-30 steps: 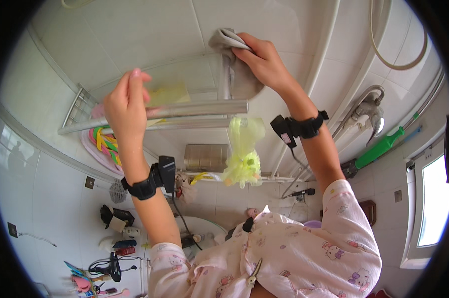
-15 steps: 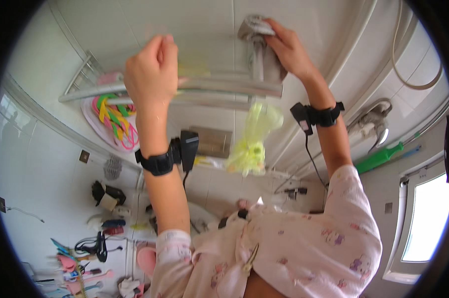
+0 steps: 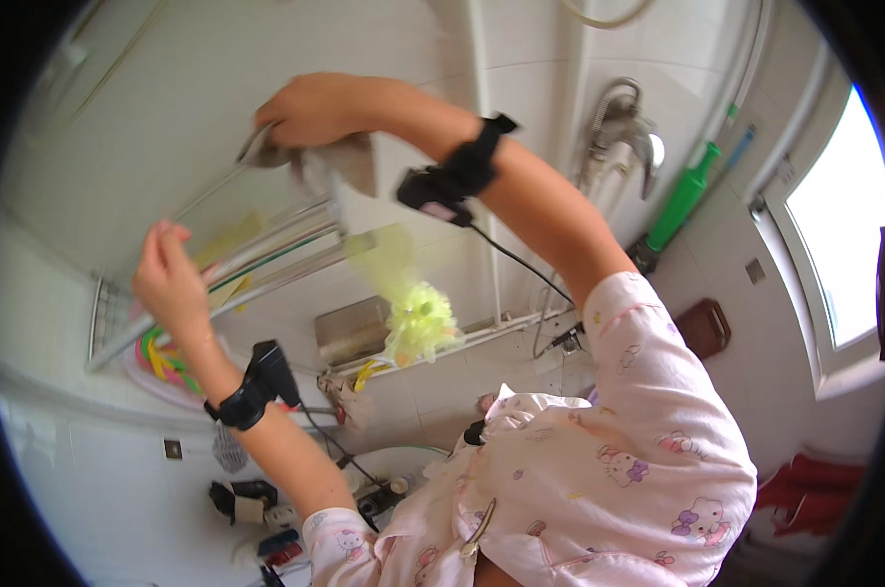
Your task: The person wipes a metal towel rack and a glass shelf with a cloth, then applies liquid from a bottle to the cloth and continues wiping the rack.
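Observation:
My right hand point(image 3: 315, 108) is closed on a grey-beige cloth point(image 3: 350, 161) above the right end of a metal wall rack point(image 3: 276, 269). Folds of the cloth hang beneath the palm. My left hand point(image 3: 172, 284) is at the rack's left part, in front of its bars, with the fingers curled upward. What those fingers hold, if anything, is hidden. A pale yellow-green mesh bath puff point(image 3: 423, 318) hangs below the rack's right end.
A basin with colourful straps point(image 3: 159, 360) is below the rack's left end. A metal wall plate point(image 3: 353, 331) is beside the puff. To the right are a shower fixture point(image 3: 619, 137), a green-handled tool point(image 3: 682, 201) and a bright window point(image 3: 843, 225).
My view has turned, and the rack now appears tilted and farther left. My right hand has moved left along the rack with the cloth. My left hand appears lower and farther left.

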The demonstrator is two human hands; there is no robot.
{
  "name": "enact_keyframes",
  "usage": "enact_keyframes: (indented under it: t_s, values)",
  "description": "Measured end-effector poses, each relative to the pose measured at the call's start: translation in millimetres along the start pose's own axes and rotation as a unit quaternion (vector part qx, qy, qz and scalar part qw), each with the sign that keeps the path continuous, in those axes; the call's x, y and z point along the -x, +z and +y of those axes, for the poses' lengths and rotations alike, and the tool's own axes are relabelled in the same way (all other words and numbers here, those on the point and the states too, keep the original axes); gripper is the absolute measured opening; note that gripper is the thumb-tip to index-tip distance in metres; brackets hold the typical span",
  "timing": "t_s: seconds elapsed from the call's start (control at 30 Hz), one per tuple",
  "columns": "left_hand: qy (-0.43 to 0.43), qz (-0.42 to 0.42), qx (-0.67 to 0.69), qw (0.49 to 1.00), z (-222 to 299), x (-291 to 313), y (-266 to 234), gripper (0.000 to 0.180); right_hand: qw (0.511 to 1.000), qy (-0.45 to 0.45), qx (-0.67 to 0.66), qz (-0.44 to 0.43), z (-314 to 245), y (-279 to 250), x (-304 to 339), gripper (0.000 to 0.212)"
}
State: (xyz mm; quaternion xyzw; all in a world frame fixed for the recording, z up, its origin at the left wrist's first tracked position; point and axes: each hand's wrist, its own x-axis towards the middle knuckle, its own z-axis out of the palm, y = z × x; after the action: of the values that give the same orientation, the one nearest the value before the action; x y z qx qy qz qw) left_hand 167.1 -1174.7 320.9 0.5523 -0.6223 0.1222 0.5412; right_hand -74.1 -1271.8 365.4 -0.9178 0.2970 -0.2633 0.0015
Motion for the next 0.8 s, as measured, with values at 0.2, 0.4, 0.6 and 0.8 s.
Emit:
enact_keyframes:
  t_s: [0.2, 0.4, 0.6, 0.8]
  values:
    - [0.094, -0.018, -0.079, 0.992, -24, -8, -3, 0.031, 0.982, -0.098, 0.158, 0.026, -66, -8, -67, 0.027]
    - [0.008, -0.063, 0.012, 0.998, -33, -14, 6, 0.031, 0.994, 0.042, 0.094, 0.021, -95, -34, -70, 0.025]
    - [0.011, -0.062, 0.004, 0.998, -29, -16, -6, 0.03, 0.993, 0.009, 0.121, 0.004, -114, -47, -58, 0.023]
    - [0.0, -0.045, 0.019, 0.999, -21, -8, -24, 0.029, 0.984, -0.035, 0.172, -0.011, -148, -51, -63, 0.02]
